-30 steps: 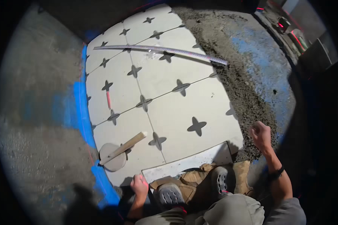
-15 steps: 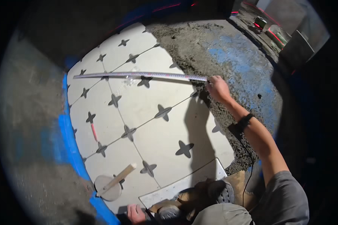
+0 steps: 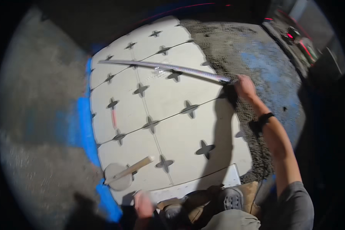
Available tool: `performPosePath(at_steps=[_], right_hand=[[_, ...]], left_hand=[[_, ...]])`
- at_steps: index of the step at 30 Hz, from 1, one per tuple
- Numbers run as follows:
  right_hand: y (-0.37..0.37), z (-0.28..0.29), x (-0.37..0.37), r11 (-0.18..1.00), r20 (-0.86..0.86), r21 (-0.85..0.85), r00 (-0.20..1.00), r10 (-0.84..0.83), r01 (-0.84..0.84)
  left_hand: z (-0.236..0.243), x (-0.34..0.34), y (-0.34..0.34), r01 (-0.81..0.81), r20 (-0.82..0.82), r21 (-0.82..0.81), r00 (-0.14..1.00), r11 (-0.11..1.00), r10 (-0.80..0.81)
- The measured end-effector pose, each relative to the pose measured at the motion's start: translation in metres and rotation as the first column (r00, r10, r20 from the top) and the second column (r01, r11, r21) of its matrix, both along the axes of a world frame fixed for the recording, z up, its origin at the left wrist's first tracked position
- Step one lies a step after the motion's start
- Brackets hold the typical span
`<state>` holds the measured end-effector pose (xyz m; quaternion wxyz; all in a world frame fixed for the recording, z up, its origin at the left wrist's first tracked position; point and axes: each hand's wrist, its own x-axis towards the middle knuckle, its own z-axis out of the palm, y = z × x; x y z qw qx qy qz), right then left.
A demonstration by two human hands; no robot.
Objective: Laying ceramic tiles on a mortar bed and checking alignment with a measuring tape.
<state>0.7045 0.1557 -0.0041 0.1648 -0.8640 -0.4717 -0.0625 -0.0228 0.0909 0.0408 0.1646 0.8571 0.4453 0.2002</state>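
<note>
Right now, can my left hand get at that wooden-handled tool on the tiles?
Probably yes: your left hand is near the wooden-handled tool, with nothing visible blocking the way.

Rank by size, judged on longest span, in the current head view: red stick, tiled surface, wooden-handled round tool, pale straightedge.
1. Tiled surface
2. Pale straightedge
3. Wooden-handled round tool
4. Red stick, slightly blurred

Right sleeve (image 3: 297, 203): grey, and cut nice and short!
Wristband (image 3: 265, 118): black, wrapped right round!
Trousers (image 3: 232, 221): pale, greyish, loose.
Shoes (image 3: 233, 199): grey too, dark-marked on top!
</note>
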Motion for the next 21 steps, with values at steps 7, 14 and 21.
performPosePath(at_steps=[7, 14, 21], right_hand=[[0.004, 0.011, -0.040, 0.984, -0.206, 0.045, 0.963, 0.175, -0.169], [0.008, -0.012, -0.063, 0.947, -0.266, -0.099, 0.925, 0.270, -0.304], [-0.026, 0.074, -0.152, 0.938, -0.893, 0.237, 0.323, 0.313, -0.253]], left_hand=[[0.013, 0.016, -0.004, -0.010, 0.058, -0.029, 0.998, 1.000, 0.012], [0.007, 0.069, 0.001, 0.191, 0.148, -0.087, 0.973, 0.978, -0.177], [0.034, 0.123, 0.034, 0.243, 0.292, -0.263, 0.942, 0.934, -0.164]])
